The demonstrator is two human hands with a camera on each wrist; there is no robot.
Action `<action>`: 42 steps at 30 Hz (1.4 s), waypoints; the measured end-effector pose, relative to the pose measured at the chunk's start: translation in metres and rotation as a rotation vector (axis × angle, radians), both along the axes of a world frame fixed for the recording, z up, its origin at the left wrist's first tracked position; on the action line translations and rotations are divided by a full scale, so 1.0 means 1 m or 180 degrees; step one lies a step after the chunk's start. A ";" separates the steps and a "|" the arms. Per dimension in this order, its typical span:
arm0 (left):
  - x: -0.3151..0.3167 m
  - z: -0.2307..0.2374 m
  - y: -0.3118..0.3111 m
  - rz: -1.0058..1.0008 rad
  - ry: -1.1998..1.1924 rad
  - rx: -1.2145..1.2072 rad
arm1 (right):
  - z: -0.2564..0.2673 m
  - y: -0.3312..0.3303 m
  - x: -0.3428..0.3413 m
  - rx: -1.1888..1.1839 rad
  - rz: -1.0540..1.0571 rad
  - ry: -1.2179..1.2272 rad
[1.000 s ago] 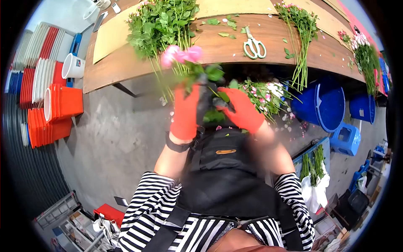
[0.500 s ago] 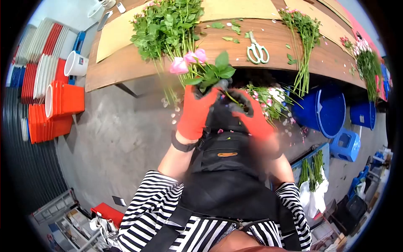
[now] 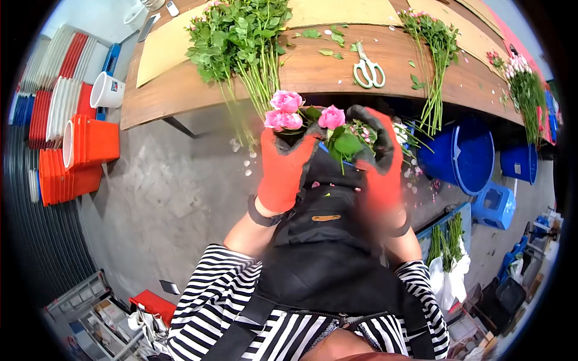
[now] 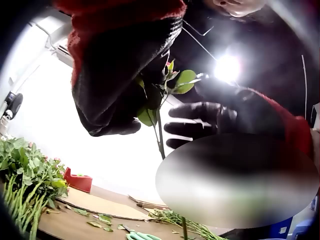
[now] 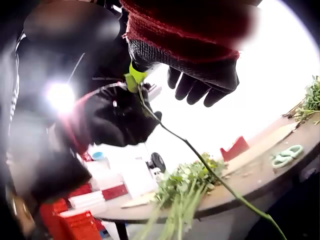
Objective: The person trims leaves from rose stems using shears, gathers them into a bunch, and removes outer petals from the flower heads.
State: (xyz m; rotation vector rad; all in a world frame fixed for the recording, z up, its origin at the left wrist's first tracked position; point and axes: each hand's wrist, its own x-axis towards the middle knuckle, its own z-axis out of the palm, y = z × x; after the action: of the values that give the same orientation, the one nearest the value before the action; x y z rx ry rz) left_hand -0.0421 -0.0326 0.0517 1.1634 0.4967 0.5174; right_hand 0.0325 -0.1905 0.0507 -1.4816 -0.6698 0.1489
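Note:
My left hand (image 3: pixel 283 169), in a red and black glove, grips the stem of a pink rose (image 3: pixel 285 101) in front of the apron. More blooms stand just above the glove, and another pink bloom (image 3: pixel 332 117) leans out between the hands. The right hand (image 3: pixel 384 153) is gloved alike and curves beside a green leaf (image 3: pixel 348 144), thumb and fingers apart. From the right wrist, the long thin stem (image 5: pixel 200 156) slants down out of the left hand (image 5: pixel 117 115). In that view the right fingers (image 5: pixel 197 92) are spread, with a small leaf near the thumb side.
On the wooden table (image 3: pixel 180 102) lie a leafy bunch of stems (image 3: pixel 241 42), green-handled scissors (image 3: pixel 368 71) and a second bunch (image 3: pixel 435 54). Blue bins (image 3: pixel 460 150) and a blue stool (image 3: pixel 494 203) stand at right. Orange crates (image 3: pixel 90 144) are stacked at left.
The right hand has moved outward from the stem and opened its fingers. The blooms have turned upright, and one now shows between the hands. The left hand keeps its grip.

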 end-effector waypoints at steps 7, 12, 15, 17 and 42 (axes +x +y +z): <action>-0.008 -0.002 -0.005 -0.0735 -0.0039 -0.0056 | 0.042 0.012 0.002 -0.0218 -0.0136 -0.0151; 0.001 -0.002 0.004 -0.1167 -0.0755 0.0666 | 0.025 0.013 0.006 0.0036 0.0024 -0.0072; 0.003 -0.006 0.004 -0.1167 -0.0550 0.0433 | 0.023 0.015 0.004 0.0362 0.0014 0.0195; 0.003 0.000 0.004 -0.0994 -0.0338 0.0308 | 0.024 0.009 0.003 0.0537 -0.0167 0.0369; -0.001 0.008 -0.017 -0.0452 -0.0333 0.0254 | 0.035 0.007 -0.003 -0.0017 -0.0803 0.0683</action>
State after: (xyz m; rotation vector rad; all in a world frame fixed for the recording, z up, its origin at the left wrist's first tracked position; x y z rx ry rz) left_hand -0.0432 -0.0496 0.0595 1.2312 0.3033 0.4759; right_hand 0.0295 -0.1830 0.0856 -1.5165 -0.3068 0.1127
